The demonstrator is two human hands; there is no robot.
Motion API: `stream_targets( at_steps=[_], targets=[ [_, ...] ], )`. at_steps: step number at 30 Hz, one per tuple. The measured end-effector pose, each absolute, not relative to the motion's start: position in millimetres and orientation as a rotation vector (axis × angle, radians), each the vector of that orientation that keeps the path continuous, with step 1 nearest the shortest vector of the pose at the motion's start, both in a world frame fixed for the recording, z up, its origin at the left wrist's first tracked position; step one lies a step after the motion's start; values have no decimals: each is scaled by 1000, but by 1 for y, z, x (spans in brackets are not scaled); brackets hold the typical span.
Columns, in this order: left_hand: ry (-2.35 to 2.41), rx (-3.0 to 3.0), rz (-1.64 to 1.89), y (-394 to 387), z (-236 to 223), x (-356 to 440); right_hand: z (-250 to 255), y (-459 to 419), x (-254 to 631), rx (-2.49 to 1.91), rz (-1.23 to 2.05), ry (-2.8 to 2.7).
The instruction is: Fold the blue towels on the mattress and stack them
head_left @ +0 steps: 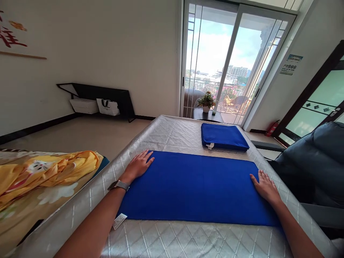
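Note:
A blue cloth (199,188) lies spread flat on a quilted, silvery mattress (166,236), its long side running left to right. My left hand (139,165) rests on its far left corner, fingers stretched out; a watch is on that wrist. At the far right corner lies my right hand (266,186), flat with fingers extended, touching the edge. A white label (119,221) sticks out at the near left corner. Beyond it, a folded stack of blue cloth (224,137) sits on the mattress, with a small white tag at its near left corner.
Yellow patterned bedding (48,172) covers a bed on the left. A dark padded chair (317,161) stands close on the right. Past the mattress are a small table (206,115) with a potted plant (206,102), sliding glass doors (233,53) and a black wall rack (102,96).

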State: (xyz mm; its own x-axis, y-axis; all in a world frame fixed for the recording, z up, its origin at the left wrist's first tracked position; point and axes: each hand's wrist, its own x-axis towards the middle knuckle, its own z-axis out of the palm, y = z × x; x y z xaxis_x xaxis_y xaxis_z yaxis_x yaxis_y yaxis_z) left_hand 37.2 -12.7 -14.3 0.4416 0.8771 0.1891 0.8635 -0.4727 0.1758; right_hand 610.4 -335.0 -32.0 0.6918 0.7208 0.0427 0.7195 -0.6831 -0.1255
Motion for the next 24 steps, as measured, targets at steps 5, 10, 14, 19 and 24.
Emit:
stream_targets(
  at_steps=[5,10,14,19,24],
  targets=[
    [1584,2619,401,-14,-14,38,-3,-309,552,-2749,-45,-1327],
    [1592,2643,413,-14,-15,38,26,-261,416,-2475,144,-1742],
    [1589,2658,386,-14,-16,38,36,-235,294,-2075,387,-2025],
    [1586,2645,400,-15,-15,38,32,-223,208,-1782,497,-2104],
    [1581,2630,415,-16,-14,38,27,-221,218,-1835,511,-2082]
  ],
)
